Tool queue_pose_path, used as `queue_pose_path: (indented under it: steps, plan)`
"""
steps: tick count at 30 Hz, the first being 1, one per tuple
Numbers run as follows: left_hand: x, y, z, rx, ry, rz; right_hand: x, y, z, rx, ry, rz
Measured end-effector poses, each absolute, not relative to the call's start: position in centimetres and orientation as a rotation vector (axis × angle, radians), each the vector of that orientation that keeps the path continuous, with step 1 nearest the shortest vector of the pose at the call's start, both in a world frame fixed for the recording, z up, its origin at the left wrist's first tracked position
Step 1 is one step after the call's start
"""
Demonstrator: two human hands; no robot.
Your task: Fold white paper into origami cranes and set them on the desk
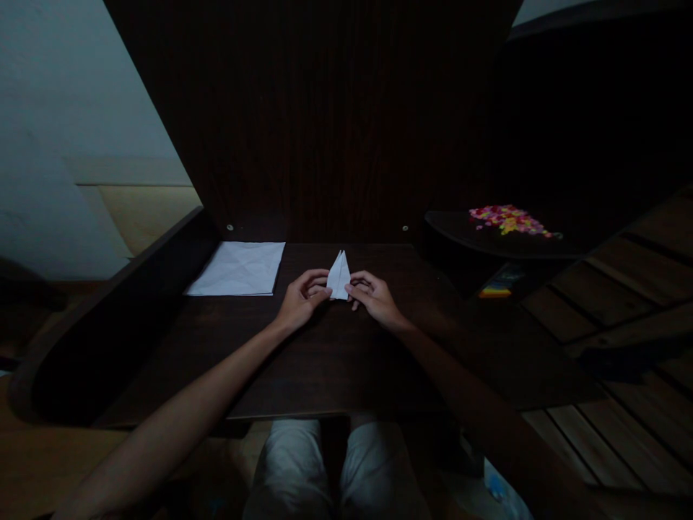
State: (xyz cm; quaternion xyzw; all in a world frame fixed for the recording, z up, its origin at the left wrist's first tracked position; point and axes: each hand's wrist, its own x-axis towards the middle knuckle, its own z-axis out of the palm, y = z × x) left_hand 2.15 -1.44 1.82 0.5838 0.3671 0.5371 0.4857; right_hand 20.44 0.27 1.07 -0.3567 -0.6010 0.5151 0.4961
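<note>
A small folded white paper (339,278) is held up between my two hands over the dark desk. It is kite-like in shape, with a narrow split at its pointed top. My left hand (306,295) pinches the left lower edge, thumb in front and fingers behind. On the other side my right hand (373,295) grips the right lower edge in the same way, a fingertip showing below the paper. Left of my left hand lies a stack of square white paper sheets (238,269) with crease lines on the top sheet.
The dark wooden desk (303,361) has a raised side panel (108,325) on the left and a tall back panel (325,130). To the right, a pile of pink and yellow small pieces (509,218) sits on a rounded shelf (460,235). A colourful striped item (495,292) is under that shelf.
</note>
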Motion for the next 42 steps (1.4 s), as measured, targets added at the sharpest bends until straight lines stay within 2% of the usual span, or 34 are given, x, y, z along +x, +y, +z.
queue_pose_path:
  steps: [5, 13, 42]
  plan:
    - [2.1, -1.6, 1.7, 1.496, 0.849, 1.276, 20.3, 0.5, 0.7, -0.841, -1.461, 1.195]
    - [2.1, -2.2, 1.9, 1.634, 0.888, 1.276, 20.3, 0.7, 0.3, -0.801, -1.420, 1.311]
    - [2.6, -2.5, 2.2, 1.615, 0.887, 1.289, 20.1, 0.2, 0.8, -0.847, -1.361, 1.322]
